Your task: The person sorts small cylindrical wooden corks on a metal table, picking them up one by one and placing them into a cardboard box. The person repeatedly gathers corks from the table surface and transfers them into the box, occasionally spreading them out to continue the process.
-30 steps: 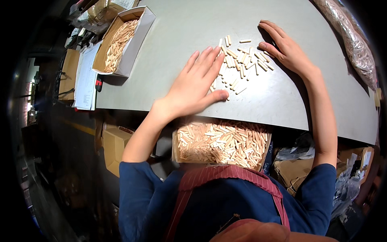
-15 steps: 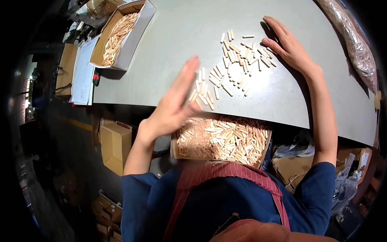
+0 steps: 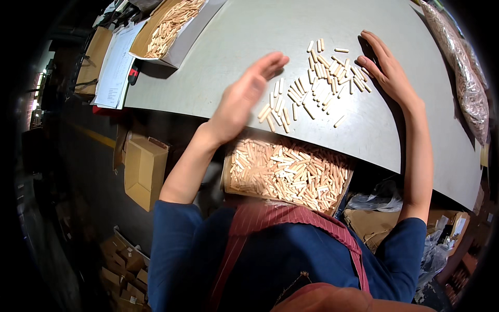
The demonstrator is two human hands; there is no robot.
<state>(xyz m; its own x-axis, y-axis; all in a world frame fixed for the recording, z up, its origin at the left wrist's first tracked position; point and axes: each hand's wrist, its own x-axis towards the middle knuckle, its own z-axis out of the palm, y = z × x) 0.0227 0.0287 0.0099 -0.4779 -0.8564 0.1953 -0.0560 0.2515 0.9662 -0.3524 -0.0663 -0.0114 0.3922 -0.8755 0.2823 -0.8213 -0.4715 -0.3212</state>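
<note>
Loose wooden dowel pins [image 3: 341, 50] lie scattered over the grey tabletop between my two hands. Slightly blurred, my left hand [image 3: 243, 99] is held at the left side of the scatter, fingers stretched out and nothing visible in it. A small group of dowels lies just right of its palm. My right hand [image 3: 385, 66] rests at the right edge of the scatter, thumb and fingers apart, empty, the thumb close to the nearest dowels. Below the table's front edge, against my apron, stands an open cardboard box [image 3: 226, 179] full of the same dowels.
A white-sided box [image 3: 193, 37] of dowels stands at the table's far left, beside papers [image 3: 117, 65] and a red-and-black object [image 3: 133, 74]. A plastic-wrapped bundle [image 3: 457, 67] lies along the right edge. Cartons [image 3: 144, 169] and plastic bags [image 3: 377, 200] are below table height.
My left hand has moved farther out and to the right along the dowels. My right hand stays beside the scatter. The whole view has shifted a little.
</note>
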